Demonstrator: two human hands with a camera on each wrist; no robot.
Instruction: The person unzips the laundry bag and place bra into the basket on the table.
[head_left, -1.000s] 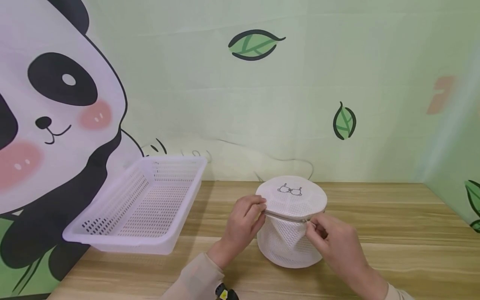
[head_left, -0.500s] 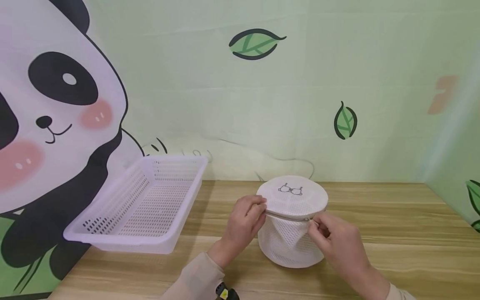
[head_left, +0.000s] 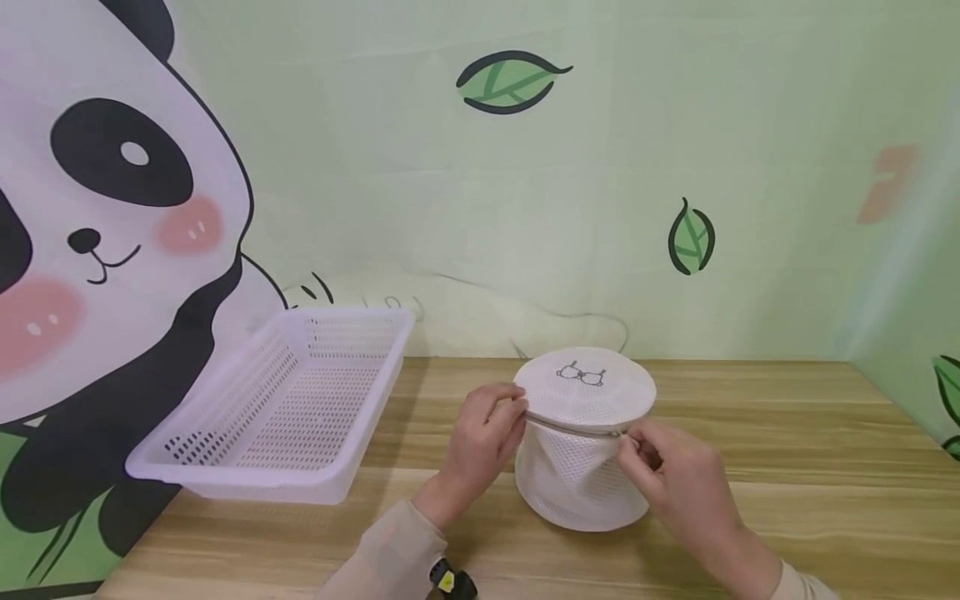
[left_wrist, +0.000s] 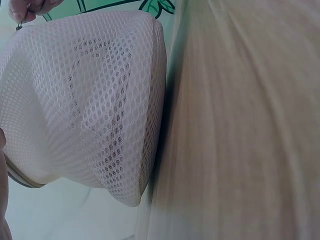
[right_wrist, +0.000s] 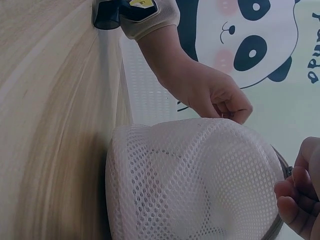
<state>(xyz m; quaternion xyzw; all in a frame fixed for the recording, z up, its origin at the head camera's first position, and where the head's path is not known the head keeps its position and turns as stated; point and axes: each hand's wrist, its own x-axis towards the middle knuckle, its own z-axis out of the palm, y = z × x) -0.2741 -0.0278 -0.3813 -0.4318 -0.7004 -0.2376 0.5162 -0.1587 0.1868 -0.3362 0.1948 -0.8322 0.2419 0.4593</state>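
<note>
A round white mesh laundry bag stands upright on the wooden table, a pair of glasses drawn on its flat top. A grey-brown zipper runs around its upper rim, and the front side wall is creased inward. My left hand grips the rim at the left end of the visible zipper. At the front right, my right hand pinches the zipper pull. In the right wrist view, the zipper slider shows beside my right fingers. Through the mesh no contents can be made out clearly.
A white plastic basket with slotted walls sits to the left of the bag. Behind the wooden table hangs a green backdrop printed with a panda and leaves. A dark watch-like device is at my left wrist.
My right hand has shifted slightly right along the rim with the zipper pull. The left fingertips sit a little further left on the rim. The basket has stayed put.
</note>
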